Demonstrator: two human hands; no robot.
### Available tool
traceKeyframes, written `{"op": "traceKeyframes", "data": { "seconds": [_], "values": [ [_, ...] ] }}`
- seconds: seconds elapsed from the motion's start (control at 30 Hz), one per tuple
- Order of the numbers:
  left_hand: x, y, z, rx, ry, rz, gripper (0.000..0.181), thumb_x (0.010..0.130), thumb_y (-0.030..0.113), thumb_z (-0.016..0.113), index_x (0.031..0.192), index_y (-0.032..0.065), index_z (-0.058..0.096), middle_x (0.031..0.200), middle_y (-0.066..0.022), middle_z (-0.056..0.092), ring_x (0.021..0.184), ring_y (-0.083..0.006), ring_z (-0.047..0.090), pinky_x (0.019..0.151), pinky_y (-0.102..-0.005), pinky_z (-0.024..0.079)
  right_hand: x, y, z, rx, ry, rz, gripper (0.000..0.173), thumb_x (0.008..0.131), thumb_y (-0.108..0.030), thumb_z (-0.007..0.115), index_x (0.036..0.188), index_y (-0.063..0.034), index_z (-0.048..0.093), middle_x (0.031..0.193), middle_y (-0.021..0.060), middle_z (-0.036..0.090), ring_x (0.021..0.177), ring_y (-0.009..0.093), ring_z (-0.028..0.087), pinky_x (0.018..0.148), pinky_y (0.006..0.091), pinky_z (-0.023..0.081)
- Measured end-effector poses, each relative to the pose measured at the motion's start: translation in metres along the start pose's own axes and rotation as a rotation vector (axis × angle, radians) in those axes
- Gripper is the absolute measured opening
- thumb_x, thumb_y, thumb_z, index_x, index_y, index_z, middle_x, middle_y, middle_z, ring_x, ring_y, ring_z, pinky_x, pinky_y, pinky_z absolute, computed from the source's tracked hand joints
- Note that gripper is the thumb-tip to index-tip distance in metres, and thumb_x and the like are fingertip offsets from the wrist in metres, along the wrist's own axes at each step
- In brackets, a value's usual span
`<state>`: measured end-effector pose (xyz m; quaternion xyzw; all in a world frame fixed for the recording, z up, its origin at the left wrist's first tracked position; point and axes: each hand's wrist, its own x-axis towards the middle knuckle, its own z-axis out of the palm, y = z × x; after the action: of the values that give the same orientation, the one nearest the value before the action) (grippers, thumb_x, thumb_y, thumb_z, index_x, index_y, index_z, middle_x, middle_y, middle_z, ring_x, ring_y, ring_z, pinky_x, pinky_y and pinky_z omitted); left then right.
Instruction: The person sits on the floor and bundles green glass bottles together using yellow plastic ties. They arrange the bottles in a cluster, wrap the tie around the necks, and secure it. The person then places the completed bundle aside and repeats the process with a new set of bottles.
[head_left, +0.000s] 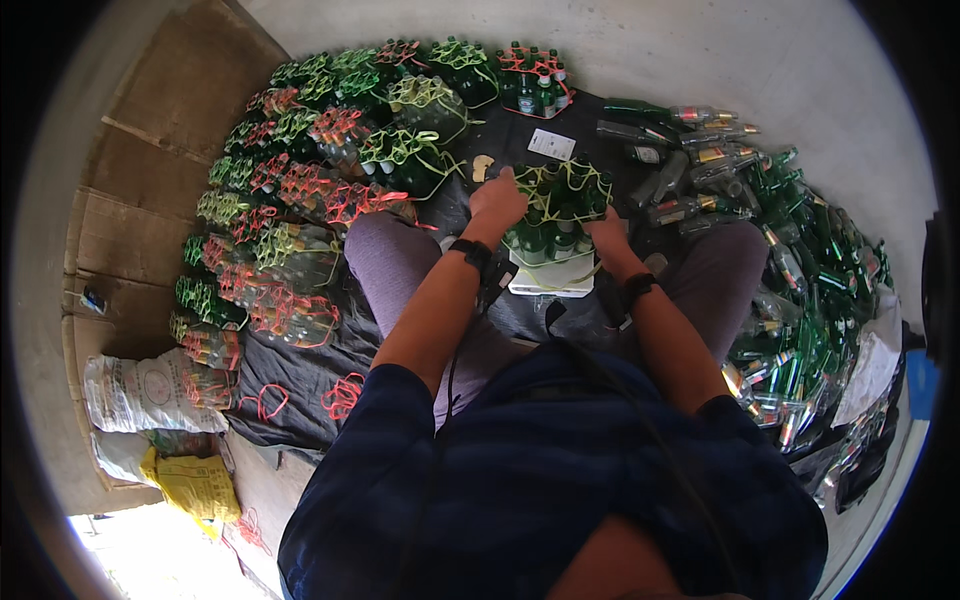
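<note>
A bundle of green glass bottles (553, 210) stands upright between my knees, laced around the necks with yellow-green plastic twine (541, 204). Under it sits a white block-like stand (555, 274), with a loop of twine sagging across its front. At the bundle's upper left, my left hand (499, 199) is closed on the twine. My right hand (609, 238) grips the twine at the opposite side, its fingers curled against the bundle and partly hidden. Both wrists wear black bands.
Rows of tied bottle bundles (300, 180) fill the left side. Loose bottles (802, 255) lie heaped at my right. A red-tied bundle (534, 81) stands by the wall. A white card (551, 144) and red twine (343, 396) lie on the black sheet (292, 382).
</note>
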<state>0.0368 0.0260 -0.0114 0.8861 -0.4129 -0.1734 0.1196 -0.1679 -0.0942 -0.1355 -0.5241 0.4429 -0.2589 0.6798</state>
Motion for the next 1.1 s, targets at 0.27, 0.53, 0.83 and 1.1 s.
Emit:
{"op": "traceKeyframes", "data": {
  "seconds": [0.27, 0.53, 0.83, 1.1],
  "values": [
    [-0.047, 0.001, -0.001, -0.100, 0.093, 0.176, 0.035, 0.087, 0.034, 0.066, 0.113, 0.0131, 0.076, 0.111, -0.0192, 0.074, 0.106, -0.0381, 0.070, 0.093, -0.0476, 0.055, 0.004, 0.015, 0.008, -0.063, -0.003, -0.063, 0.050, 0.084, 0.001, 0.065, 0.134, -0.0048, 0.061, 0.120, 0.0117, 0.071, 0.109, 0.024, 0.068, 0.093, 0.0369, 0.052],
    [-0.050, 0.054, -0.094, -0.081, 0.138, 0.428, 0.024, 0.091, 0.029, 0.066, 0.105, 0.0121, 0.076, 0.107, -0.0176, 0.075, 0.102, -0.0387, 0.070, 0.091, -0.0473, 0.055, 0.008, 0.012, 0.000, -0.166, 0.093, -0.042, 0.053, 0.086, -0.014, 0.073, 0.138, -0.0103, 0.063, 0.125, 0.0168, 0.073, 0.117, 0.031, 0.069, 0.097, 0.0399, 0.052],
    [-0.015, 0.058, 0.008, 0.040, 0.027, 0.795, 0.023, 0.085, 0.016, 0.065, 0.106, 0.0082, 0.072, 0.102, -0.0171, 0.067, 0.101, -0.0383, 0.066, 0.090, -0.0495, 0.054, -0.002, 0.012, -0.001, -0.262, 0.080, -0.112, 0.064, 0.083, -0.018, 0.075, 0.144, -0.0105, 0.058, 0.131, 0.0162, 0.069, 0.121, 0.031, 0.066, 0.101, 0.0402, 0.050],
    [-0.005, 0.077, 0.048, 0.303, -0.237, 0.698, 0.016, 0.080, 0.014, 0.070, 0.095, 0.0083, 0.074, 0.100, -0.0165, 0.073, 0.095, -0.0369, 0.072, 0.077, -0.0484, 0.056, -0.027, -0.013, -0.002, -0.228, 0.030, -0.022, 0.035, 0.091, -0.008, 0.066, 0.125, -0.0138, 0.063, 0.082, -0.0026, 0.061, 0.061, 0.007, 0.051, 0.049, 0.0263, 0.034]
  ]
}}
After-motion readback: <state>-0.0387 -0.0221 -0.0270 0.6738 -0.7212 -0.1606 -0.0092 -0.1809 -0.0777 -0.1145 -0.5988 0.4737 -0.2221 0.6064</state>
